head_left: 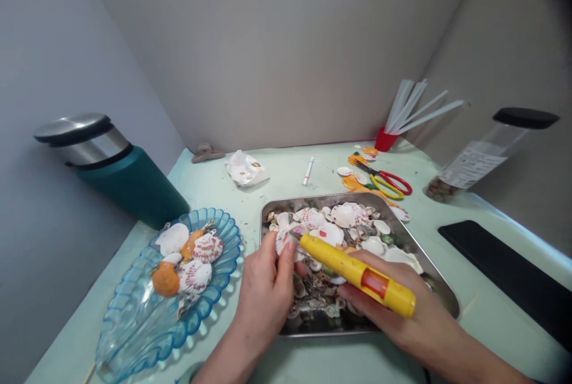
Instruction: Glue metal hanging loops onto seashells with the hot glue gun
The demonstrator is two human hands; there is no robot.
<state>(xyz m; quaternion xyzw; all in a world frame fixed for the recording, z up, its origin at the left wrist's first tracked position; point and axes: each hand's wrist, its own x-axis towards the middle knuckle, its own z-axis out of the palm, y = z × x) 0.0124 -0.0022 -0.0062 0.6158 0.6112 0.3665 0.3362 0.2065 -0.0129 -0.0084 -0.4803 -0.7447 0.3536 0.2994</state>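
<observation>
My left hand (266, 286) pinches a pale, pink-tinged seashell (284, 242) between thumb and fingers, above the near left part of a metal tray. My right hand (397, 306) is wrapped around a yellow hot glue gun (333, 258) whose dark nozzle points left. The nozzle tip is at the shell, though whether it touches cannot be told. The glue gun's handle and trigger are hidden by my palm. Beneath both hands, the metal tray (447, 296) holds many white, speckled and brown shells.
On the left, a blue glass dish (134, 336) carries several white and orange shells beside a teal bottle (129, 184). Behind the tray lie a crumpled packet (245, 168), a small white tube (308, 171) and scissors (393, 181). A red cup (385, 140) holds glue sticks; rightward are a jar (473, 161) and black slab (504, 277).
</observation>
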